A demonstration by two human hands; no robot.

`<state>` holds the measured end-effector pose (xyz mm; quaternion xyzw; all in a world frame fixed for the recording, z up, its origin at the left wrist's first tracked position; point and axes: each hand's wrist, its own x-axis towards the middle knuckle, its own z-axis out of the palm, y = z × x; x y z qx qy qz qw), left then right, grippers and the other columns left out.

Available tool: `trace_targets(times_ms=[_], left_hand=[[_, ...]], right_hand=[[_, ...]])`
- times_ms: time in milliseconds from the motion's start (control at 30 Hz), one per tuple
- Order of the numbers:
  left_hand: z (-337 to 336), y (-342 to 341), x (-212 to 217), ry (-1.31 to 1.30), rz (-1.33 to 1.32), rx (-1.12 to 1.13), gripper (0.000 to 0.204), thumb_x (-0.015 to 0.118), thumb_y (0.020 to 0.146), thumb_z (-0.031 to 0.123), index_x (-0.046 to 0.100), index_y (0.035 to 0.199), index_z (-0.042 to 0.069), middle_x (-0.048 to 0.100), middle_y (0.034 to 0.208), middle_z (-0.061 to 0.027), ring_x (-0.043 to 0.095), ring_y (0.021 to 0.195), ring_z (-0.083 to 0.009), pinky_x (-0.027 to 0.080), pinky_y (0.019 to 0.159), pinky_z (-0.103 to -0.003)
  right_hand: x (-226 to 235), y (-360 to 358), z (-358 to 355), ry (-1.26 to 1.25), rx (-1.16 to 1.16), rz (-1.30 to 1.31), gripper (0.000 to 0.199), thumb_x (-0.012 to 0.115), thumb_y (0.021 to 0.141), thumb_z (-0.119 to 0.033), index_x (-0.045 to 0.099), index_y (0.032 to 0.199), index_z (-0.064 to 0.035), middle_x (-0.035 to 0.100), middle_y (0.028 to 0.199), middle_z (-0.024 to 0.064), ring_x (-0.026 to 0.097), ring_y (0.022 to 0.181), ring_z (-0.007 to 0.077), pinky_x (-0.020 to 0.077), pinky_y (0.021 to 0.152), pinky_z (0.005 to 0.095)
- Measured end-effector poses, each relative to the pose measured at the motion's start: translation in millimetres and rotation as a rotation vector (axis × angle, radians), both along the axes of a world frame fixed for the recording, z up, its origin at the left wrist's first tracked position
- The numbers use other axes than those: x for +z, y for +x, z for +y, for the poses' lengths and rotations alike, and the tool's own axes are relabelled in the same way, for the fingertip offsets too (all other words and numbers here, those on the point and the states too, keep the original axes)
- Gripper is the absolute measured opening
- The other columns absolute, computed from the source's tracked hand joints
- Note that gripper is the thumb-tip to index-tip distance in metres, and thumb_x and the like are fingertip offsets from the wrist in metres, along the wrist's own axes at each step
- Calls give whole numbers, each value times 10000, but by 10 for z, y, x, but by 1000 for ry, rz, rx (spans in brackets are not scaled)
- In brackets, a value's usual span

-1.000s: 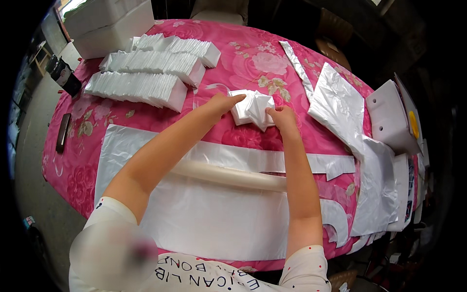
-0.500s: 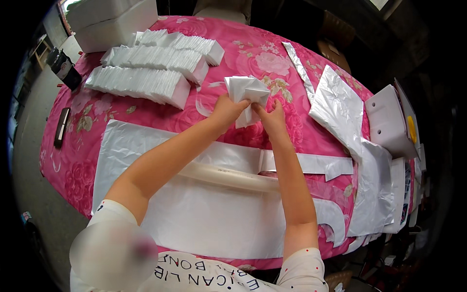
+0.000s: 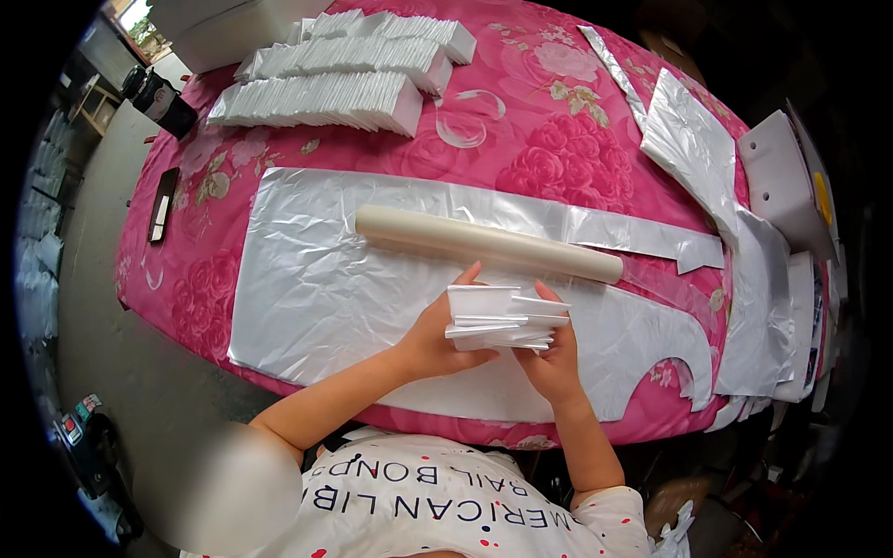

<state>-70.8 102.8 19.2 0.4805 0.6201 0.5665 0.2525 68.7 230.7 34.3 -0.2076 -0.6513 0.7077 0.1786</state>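
Between both hands is a small stack of folded white sheets [image 3: 493, 305], edges uneven and facing up. My left hand [image 3: 433, 333] wraps its left side, with the thumb at the lower edge. My right hand [image 3: 553, 365] closes round its right side. Just beyond the hands, a long cream-coloured roll [image 3: 484, 244] lies on a flat silvery-white plastic sheet [image 3: 307, 279]. Several rows of similar folded white pieces [image 3: 321, 104] stand packed on edge at the far left.
A pink flowered cloth [image 3: 372, 158] covers the table. White foam boxes [image 3: 233, 33] stand far left, near a dark bottle [image 3: 160, 102] and a narrow dark object [image 3: 163, 206]. Silvery sheeting [image 3: 693, 139] and a white holed box [image 3: 777, 172] are at right.
Both hands have drawn the stack back toward my body, from beyond the roll to its near side. The stack is turned edge-up, and the whole roll now shows. The view has shifted.
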Motion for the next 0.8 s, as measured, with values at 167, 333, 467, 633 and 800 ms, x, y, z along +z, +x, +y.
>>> trace_targets(times_ms=[167,333,467,633,800], left_hand=[[-97,142,-97,94,-85,47,1196,862,549,193,56,1416,25,478,1241,-151,486,1140,-293,391,961,-394],[-59,151,-117,163,30,44,1301,856,551,343,-56,1424,28,385,1326,-209,428,1192,-332,347,987,-411],[-46,234,-165,186,202,78,1317,819,567,464,-80,1419,17,271,1395,-247,313,1269,-377,258,1040,-432],[-19,232,-270,102,247,-12,1297,794,590,490,-76,1410,-13,210,1416,-257,270,1283,-405,226,1058,-441],[-59,243,-438,46,171,19,1172,771,660,444,8,1413,-29,189,1439,-228,272,1282,-401,225,1062,-445]], right_hand=[[-142,29,-190,218,57,27,947,767,652,-35,189,1403,-38,469,1267,138,487,1156,236,407,963,329],[-145,-25,-205,208,91,157,1062,810,619,-106,124,1429,-70,409,1327,153,442,1213,254,400,985,355],[-188,-54,-201,331,111,220,1104,805,630,-100,63,1447,-109,334,1392,151,389,1257,253,363,1005,348],[-311,12,-244,-126,163,221,1095,792,666,-168,25,1446,-121,301,1412,145,382,1258,275,298,1051,362],[-316,34,-196,237,243,-13,1003,748,724,-205,56,1446,-125,191,1461,129,258,1321,295,211,1094,392]])
